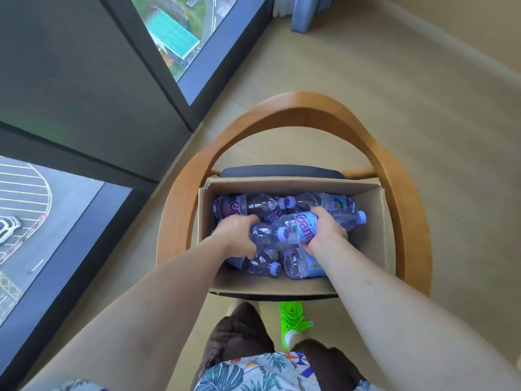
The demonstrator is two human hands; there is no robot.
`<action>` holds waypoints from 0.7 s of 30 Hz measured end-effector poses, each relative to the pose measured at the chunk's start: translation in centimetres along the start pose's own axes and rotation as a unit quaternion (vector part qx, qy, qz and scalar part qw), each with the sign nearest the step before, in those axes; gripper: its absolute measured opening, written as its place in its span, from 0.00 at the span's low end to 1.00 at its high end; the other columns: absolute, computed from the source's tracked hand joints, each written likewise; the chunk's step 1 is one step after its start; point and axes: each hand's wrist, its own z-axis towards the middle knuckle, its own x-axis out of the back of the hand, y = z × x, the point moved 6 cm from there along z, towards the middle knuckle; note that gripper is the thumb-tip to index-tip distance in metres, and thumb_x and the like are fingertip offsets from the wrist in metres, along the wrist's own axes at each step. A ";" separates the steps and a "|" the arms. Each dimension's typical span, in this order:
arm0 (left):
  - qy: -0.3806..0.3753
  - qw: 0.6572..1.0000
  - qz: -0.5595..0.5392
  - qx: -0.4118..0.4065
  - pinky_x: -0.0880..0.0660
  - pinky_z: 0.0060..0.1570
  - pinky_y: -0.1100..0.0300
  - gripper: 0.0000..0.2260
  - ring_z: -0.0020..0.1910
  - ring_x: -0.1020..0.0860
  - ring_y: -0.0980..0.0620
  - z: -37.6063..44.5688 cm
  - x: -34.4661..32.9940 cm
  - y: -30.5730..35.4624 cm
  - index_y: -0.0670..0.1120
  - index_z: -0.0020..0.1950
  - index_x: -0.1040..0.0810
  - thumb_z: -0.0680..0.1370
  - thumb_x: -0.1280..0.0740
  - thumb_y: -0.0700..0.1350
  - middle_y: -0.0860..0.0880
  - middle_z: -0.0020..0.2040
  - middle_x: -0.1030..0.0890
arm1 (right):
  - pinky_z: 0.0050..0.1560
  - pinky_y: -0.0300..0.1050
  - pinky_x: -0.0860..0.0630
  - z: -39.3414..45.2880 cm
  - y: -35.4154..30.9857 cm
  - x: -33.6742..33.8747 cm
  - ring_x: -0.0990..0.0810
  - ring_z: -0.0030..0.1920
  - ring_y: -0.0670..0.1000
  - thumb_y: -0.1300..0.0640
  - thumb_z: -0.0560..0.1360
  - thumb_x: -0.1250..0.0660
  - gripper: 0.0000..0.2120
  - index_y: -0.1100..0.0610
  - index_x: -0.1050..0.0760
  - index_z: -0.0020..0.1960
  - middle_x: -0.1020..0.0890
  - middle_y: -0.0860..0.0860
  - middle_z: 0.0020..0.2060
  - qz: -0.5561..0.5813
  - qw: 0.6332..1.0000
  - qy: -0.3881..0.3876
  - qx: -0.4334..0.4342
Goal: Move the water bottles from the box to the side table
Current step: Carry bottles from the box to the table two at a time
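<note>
An open cardboard box (375, 221) sits on a chair seat and holds several clear water bottles with purple caps and blue labels. My left hand (236, 235) is inside the box, fingers curled round a bottle (265, 235) lying with its cap toward the right. My right hand (324, 232) grips another bottle (298, 227) round its labelled middle; its cap (361, 217) points to the right. More bottles lie along the far side (253, 204) and near side (298, 266) of the box. No side table is in view.
The box rests on a wooden chair (296, 108) with a curved backrest and dark cushion. Floor-to-ceiling windows (84, 108) stand at the left. Beige floor stretches to the right. My green shoe (293, 317) is under the chair's front edge.
</note>
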 end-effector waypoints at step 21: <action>0.278 0.785 -0.530 0.159 0.17 0.47 0.49 0.29 0.46 0.14 0.46 -20.6 -0.9 9.3 0.50 0.61 0.30 0.64 0.25 0.56 0.44 0.51 0.17 | 0.48 0.54 0.24 -11.7 -3.0 8.9 0.20 0.48 0.61 0.62 0.68 0.24 0.03 0.57 0.16 0.42 0.17 0.59 0.48 -0.265 0.806 -0.498 0.179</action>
